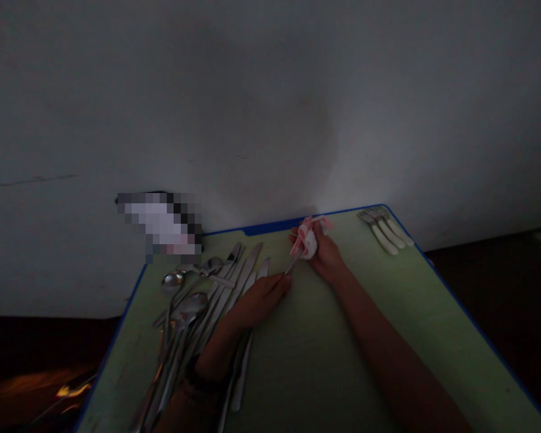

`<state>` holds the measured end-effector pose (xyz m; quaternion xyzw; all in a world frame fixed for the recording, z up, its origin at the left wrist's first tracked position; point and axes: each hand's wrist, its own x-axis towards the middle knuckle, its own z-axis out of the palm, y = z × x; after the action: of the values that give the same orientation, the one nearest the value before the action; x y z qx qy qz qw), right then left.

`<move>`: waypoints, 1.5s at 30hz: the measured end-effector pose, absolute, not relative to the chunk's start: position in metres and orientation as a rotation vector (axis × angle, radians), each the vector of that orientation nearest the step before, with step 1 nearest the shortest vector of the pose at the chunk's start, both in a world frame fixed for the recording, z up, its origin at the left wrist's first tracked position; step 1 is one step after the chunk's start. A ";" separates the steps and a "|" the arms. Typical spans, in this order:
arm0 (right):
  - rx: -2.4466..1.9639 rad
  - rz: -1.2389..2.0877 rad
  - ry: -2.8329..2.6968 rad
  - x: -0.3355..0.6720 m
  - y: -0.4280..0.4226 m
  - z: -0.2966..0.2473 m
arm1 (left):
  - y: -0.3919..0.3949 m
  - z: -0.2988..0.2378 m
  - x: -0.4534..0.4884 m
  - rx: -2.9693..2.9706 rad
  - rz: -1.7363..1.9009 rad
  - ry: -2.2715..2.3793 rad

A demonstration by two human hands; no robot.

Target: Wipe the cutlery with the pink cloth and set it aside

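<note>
Between my two hands is a thin metal piece of cutlery [292, 264]; its far end is hidden, so I cannot tell its kind. My left hand [265, 294] is closed on the near end of it. A pink and white cloth [305, 242] wraps the far end, and my right hand [325, 255] grips the cloth there. Left of my left hand lies a loose spread of metal table knives [247, 267] and spoons [193, 304], partly covered by my left forearm. Several forks with white handles [385, 231] lie side by side at the far right corner.
The pale green table [333, 355] has a blue edge and stands against a grey wall [270, 108]. At its far left corner is a blurred-out dark and white object [160, 222]. Dark floor [491, 294] shows on both sides.
</note>
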<state>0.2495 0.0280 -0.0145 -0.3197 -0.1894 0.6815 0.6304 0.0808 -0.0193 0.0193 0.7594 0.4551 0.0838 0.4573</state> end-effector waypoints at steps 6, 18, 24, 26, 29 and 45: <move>-0.745 1.497 -0.460 0.248 0.029 -0.015 | -0.020 0.022 0.080 1.846 0.259 1.077; -0.674 1.608 -0.482 0.253 0.026 -0.015 | -0.020 0.021 0.079 1.837 0.247 1.069; -0.671 1.617 -0.512 0.252 0.018 -0.015 | -0.022 0.036 0.063 1.709 0.145 1.056; -0.692 1.590 -0.546 0.250 0.014 -0.014 | -0.022 0.045 0.052 1.751 0.123 1.024; -0.738 1.529 -0.619 0.246 0.011 -0.015 | -0.023 0.055 0.040 1.790 0.141 1.022; -1.138 0.978 -0.913 0.246 0.014 -0.025 | -0.010 0.020 0.050 2.248 0.326 1.342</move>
<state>0.2460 0.0139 -0.0246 -0.4987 -0.4001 0.4284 0.6385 0.0500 -0.0105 0.0202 0.8252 0.4927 0.1196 0.2490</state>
